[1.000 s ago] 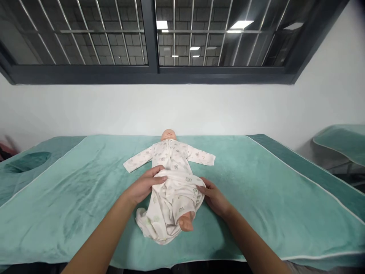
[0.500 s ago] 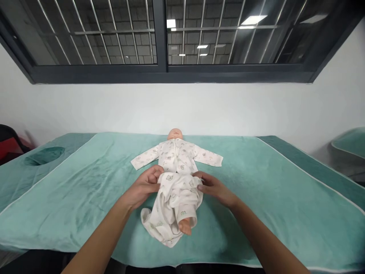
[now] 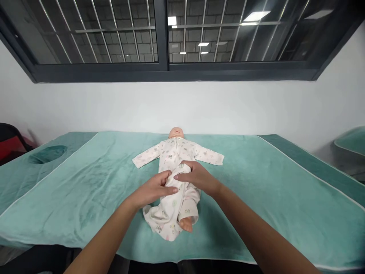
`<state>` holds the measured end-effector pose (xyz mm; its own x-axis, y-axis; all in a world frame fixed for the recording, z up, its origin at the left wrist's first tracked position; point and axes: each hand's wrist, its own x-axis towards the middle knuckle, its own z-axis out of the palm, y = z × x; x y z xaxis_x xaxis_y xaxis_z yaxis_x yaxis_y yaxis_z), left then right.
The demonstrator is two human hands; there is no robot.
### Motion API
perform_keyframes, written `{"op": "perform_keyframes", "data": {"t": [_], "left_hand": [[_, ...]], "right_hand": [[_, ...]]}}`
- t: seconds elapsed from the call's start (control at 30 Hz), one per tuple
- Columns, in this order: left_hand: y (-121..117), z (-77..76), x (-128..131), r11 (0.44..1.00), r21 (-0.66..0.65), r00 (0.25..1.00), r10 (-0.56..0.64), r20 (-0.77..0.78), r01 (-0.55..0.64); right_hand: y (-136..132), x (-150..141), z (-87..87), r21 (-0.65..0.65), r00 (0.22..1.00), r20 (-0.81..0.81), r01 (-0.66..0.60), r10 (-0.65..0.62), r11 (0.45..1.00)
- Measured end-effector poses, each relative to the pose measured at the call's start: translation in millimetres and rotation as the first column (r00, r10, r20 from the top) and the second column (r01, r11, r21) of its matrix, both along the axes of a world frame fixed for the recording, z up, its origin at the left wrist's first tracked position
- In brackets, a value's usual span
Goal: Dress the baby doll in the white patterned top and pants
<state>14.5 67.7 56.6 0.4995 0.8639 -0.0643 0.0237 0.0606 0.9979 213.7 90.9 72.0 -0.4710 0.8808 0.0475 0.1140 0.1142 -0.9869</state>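
A baby doll (image 3: 176, 132) lies on its back, head toward the wall, in a white printed top (image 3: 169, 155) with both sleeves spread. White printed baby pants (image 3: 173, 205) lie over its lower body; one bare foot (image 3: 186, 223) pokes out of the right leg cuff, while the left pant leg looks limp and bunched. My left hand (image 3: 159, 187) pinches the pants fabric at the doll's middle, thumb on top. My right hand (image 3: 196, 177) grips the waist edge of the pants beside it, thumb and fingers closed on the cloth. The doll's other leg is hidden.
A teal sheet (image 3: 251, 205) covers the bed, with a darker teal cover beneath. The face hole (image 3: 48, 154) is at the left. A white wall (image 3: 176, 102) and a barred window stand behind. A black and red object (image 3: 13, 144) is at far left.
Both hands were apart at the two sides of the pants' waist. Now they are close together near the middle, and the right side of the waist is drawn inward and up.
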Motion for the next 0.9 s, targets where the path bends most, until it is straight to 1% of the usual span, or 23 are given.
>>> {"op": "perform_keyframes", "data": {"t": [0.07,0.13,0.2,0.27,0.3,0.33,0.37,0.4,0.43,0.47,0.5,0.53,0.57,0.6,0.67,0.73,0.83,0.9], "left_hand": [[5.5,-7.5,2.7,0.99,-0.01,0.98,0.141,0.137,-0.141],[12.1,-11.7,9.3,0.953,-0.038,0.917,0.3,0.263,-0.301],[17.1,-13.6,16.1,0.913,-0.078,0.86,0.404,0.311,-0.401],[18.0,-14.9,19.2,0.893,-0.129,0.844,0.45,0.291,-0.432],[16.7,-15.8,18.5,0.894,-0.151,0.855,0.448,0.263,-0.422],[14.3,-17.0,16.5,0.907,-0.166,0.879,0.417,0.231,-0.387],[11.2,-18.4,13.5,0.932,-0.173,0.916,0.349,0.196,-0.318],[7.9,-19.9,9.8,0.96,-0.172,0.955,0.248,0.161,-0.22],[4.6,-21.4,6.2,0.979,-0.17,0.983,0.134,0.129,-0.111],[1.8,-22.8,3.2,0.985,-0.17,0.993,0.04,0.108,-0.021],[-0.1,-24.0,1.4,0.986,-0.167,0.994,-0.005,0.106,0.023],[-1.0,-25.0,1.0,0.987,-0.162,0.992,0.013,0.125,0.008],[-0.9,-25.6,2.0,0.985,-0.159,0.983,0.087,0.165,-0.06],[0.1,-25.7,4.2,0.975,-0.162,0.958,0.187,0.219,-0.153],[3.3,-24.1,10.9,0.934,-0.179,0.886,0.352,0.304,-0.309],[5.9,-20.1,18.0,0.897,-0.19,0.85,0.44,0.289,-0.4],[5.4,-13.1,25.7,0.85,-0.167,0.839,0.523,0.148,-0.5],[2.9,-10.3,27.9,0.833,-0.139,0.831,0.548,0.09,-0.535]], "right_hand": [[4.8,0.9,-7.7,-0.08,0.99,-0.143,-0.009,-0.002,0.997],[7.6,0.2,-14.4,-0.146,0.975,-0.223,-0.055,0.021,0.988],[8.9,-0.4,-19.3,-0.178,0.981,-0.163,-0.131,0.102,0.975],[9.7,0.2,-22.5,-0.205,0.983,-0.073,-0.182,0.17,0.962],[10.1,0.9,-23.5,-0.225,0.982,-0.068,-0.187,0.176,0.956],[10.5,1.8,-24.3,-0.246,0.983,-0.098,-0.174,0.154,0.954],[10.9,2.7,-24.9,-0.264,0.982,-0.152,-0.146,0.109,0.953],[11.0,3.4,-25.6,-0.281,0.976,-0.209,-0.121,0.063,0.952],[11.0,3.9,-26.3,-0.292,0.967,-0.253,-0.112,0.036,0.95],[10.7,3.9,-27.3,-0.292,0.958,-0.285,-0.117,0.03,0.949],[10.2,3.6,-28.4,-0.281,0.951,-0.306,-0.132,0.042,0.951],[9.5,2.8,-29.6,-0.262,0.948,-0.31,-0.159,0.073,0.952],[8.7,1.6,-30.7,-0.24,0.949,-0.289,-0.199,0.126,0.95],[7.9,0.2,-31.5,-0.219,0.952,-0.241,-0.243,0.189,0.945],[6.6,-3.4,-31.5,-0.188,0.947,-0.078,-0.321,0.311,0.928],[5.4,-7.4,-29.7,-0.166,0.921,0.081,-0.364,0.38,0.917],[2.6,-14.3,-27.5,-0.107,0.914,0.176,-0.35,0.364,0.931],[-0.4,-18.6,-28.4,-0.073,0.93,0.212,-0.293,0.302,0.953]]}}
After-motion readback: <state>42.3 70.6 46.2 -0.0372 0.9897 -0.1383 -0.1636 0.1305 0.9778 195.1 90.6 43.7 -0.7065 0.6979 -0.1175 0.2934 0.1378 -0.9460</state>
